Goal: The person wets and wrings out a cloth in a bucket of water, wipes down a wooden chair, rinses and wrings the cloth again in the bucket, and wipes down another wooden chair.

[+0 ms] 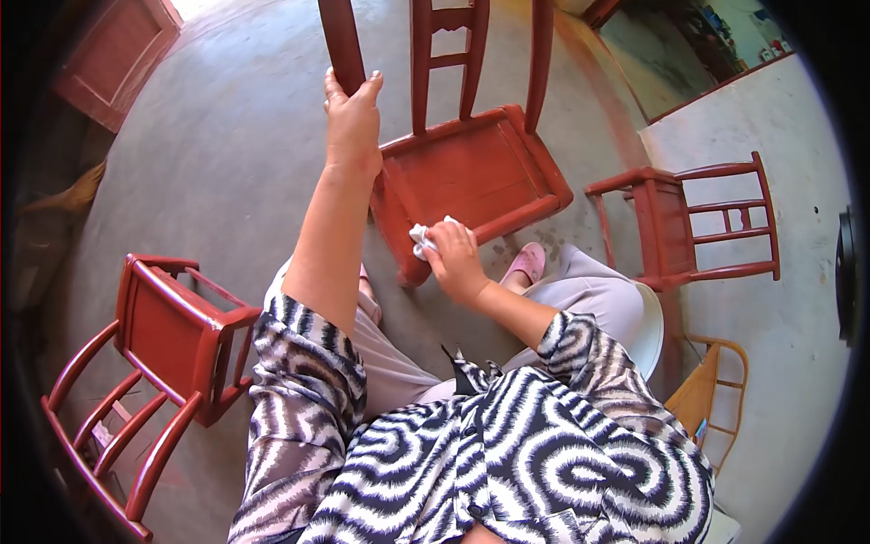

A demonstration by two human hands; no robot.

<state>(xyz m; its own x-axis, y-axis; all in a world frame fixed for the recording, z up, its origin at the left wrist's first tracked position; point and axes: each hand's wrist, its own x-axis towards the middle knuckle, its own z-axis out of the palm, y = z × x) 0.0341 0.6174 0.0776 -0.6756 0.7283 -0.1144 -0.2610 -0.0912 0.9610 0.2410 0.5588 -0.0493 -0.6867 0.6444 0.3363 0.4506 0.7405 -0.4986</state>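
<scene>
Red wooden chair (464, 179) faces a person on the grey floor (236, 118), the left hand (353, 125) wrapped around a back post, the right (458, 258) closed over a white cloth (420, 243) near the seat's near-left corner; other red chairs (168, 331) flank it.

A room that appears to be in a home. Domestic furniture stands on a smooth concrete floor (227, 136): a red wooden chair (467, 179) at centre, a left chair (168, 326) and a right chair (664, 227) in similar red. A panelled door (122, 59) is far left, a pale plain wall (734, 113) right.
</scene>
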